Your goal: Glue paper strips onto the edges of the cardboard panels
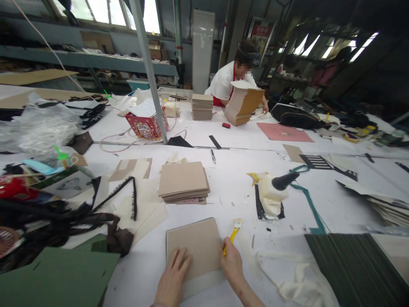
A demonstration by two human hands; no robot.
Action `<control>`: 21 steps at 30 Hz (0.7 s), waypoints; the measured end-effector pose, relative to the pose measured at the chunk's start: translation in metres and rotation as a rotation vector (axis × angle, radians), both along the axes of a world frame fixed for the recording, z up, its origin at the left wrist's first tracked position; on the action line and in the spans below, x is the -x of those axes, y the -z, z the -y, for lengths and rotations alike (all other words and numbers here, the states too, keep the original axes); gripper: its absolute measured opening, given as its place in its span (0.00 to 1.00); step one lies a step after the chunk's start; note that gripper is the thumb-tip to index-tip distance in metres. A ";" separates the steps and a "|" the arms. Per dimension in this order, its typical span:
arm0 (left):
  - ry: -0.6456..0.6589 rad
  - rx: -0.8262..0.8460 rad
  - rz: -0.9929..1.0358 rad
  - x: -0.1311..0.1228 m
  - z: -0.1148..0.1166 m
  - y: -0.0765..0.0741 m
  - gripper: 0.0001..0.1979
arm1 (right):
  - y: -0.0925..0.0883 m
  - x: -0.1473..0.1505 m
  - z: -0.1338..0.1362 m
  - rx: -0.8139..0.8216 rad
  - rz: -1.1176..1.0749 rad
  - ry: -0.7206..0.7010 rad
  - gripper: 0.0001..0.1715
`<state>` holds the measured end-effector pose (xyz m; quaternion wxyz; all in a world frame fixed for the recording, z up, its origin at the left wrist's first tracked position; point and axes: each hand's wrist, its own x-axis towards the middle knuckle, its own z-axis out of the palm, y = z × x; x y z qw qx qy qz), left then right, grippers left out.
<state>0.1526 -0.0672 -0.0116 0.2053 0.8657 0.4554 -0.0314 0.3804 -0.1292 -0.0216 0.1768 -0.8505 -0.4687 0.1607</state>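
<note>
My left hand lies flat with fingers spread on a grey-brown cardboard sheet near the table's front edge. A darker edge shows beneath the sheet along its far and left sides, and a paler strip at its near side. In my right hand, at the sheet's right edge, is a yellow-handled brush, its pale bristles pointing away from me. Beyond the sheet sits a stack of similar cardboard. To the right, a cut-open white plastic container with a dark conical piece rests on a black scrap.
Green sheets lie at front left, and a dark green stack at front right. Crumpled white cloth is beside my right arm. A metal pole rises from the table. Across it, a person leans behind a tall cardboard stack.
</note>
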 end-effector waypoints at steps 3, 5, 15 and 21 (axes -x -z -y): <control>-0.029 0.011 -0.016 -0.020 0.009 0.007 0.32 | -0.006 -0.007 0.002 0.023 0.013 -0.105 0.18; -0.078 -0.006 0.013 -0.027 0.013 0.010 0.26 | -0.020 -0.020 0.001 0.080 0.082 -0.197 0.24; -0.164 0.042 0.034 -0.039 0.019 0.008 0.26 | -0.119 0.016 -0.085 -0.200 -0.380 -0.520 0.15; -0.174 0.099 0.053 -0.040 0.017 0.014 0.30 | -0.101 0.074 -0.118 -0.149 -0.436 -0.664 0.13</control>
